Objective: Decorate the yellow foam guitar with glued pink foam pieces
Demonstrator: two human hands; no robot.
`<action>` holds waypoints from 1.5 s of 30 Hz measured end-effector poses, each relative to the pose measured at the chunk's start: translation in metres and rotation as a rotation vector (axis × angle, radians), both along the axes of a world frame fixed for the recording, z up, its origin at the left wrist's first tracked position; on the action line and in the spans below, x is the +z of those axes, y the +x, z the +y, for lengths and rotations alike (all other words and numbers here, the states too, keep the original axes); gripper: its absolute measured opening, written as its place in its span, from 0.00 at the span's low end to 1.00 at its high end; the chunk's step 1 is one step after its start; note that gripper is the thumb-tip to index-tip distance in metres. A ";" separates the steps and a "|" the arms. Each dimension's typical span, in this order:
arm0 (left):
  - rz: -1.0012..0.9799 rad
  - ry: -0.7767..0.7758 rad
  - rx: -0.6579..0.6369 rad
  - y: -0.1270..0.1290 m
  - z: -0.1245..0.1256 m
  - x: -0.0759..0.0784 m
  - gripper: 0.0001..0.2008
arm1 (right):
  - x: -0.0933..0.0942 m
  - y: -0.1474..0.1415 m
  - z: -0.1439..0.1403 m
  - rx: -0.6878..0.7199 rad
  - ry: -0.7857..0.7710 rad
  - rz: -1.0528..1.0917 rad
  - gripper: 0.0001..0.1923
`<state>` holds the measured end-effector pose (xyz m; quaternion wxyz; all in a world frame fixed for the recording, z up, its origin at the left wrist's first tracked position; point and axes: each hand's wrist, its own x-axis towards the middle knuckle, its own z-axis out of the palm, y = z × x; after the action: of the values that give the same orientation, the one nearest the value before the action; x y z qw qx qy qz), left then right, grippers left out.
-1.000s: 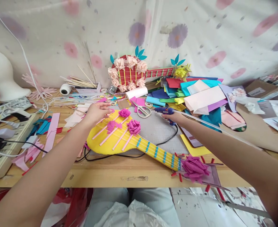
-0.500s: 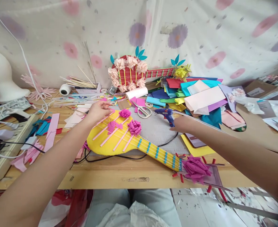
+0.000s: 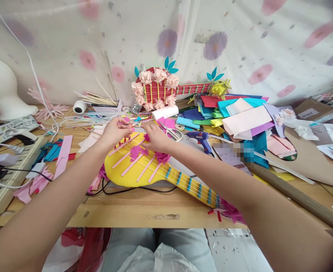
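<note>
A yellow paper guitar [image 3: 126, 166] lies slanted on the table, with pink strips, white strings, teal frets [image 3: 189, 184] and magenta paper flowers [image 3: 163, 157] on it. My left hand [image 3: 116, 131] is over its far left edge, thumb and fingers pinched on a small piece of pink paper [image 3: 131, 130]. Beside it, my right hand [image 3: 156, 139] hangs over the flowers, fingers loosely stretched towards the left hand; I see nothing held in it. A blue glue gun [image 3: 199, 136] rests on the grey mat to the right, close to the scissors [image 3: 173, 133].
Behind stands a red paper guitar [image 3: 152, 92] with pale roses. Coloured paper sheets [image 3: 245, 121] are heaped at the right, near a phone [image 3: 228, 156] and a wooden stick [image 3: 296, 194]. A power strip [image 3: 16, 173] sits left. A black cord [image 3: 138, 190] runs along the front.
My right hand has let go of the glue gun, leaving it on the mat, and moved left to the guitar's flowers. My left hand stays near the same edge.
</note>
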<state>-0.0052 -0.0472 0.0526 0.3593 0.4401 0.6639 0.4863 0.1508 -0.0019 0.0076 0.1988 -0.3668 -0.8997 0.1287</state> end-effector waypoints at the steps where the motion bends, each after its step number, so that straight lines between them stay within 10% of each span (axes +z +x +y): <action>1: -0.004 0.007 0.004 -0.002 0.001 0.000 0.16 | -0.004 -0.007 0.003 -0.033 -0.013 0.017 0.34; 15: 0.260 -0.103 -0.074 0.011 0.029 -0.026 0.23 | -0.026 -0.005 0.029 -0.244 -0.570 0.470 0.16; 30: 0.847 -0.218 -0.166 0.026 0.057 -0.025 0.24 | -0.029 0.000 0.029 -0.234 -0.617 0.540 0.14; 45: 0.831 -0.337 -0.392 0.028 0.076 -0.018 0.18 | -0.023 0.001 0.024 -0.200 -0.597 0.541 0.14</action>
<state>0.0225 0.0292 0.0343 0.2148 0.6495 0.7252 0.0785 0.1521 0.0217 -0.0149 0.3246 -0.4468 -0.6981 0.4557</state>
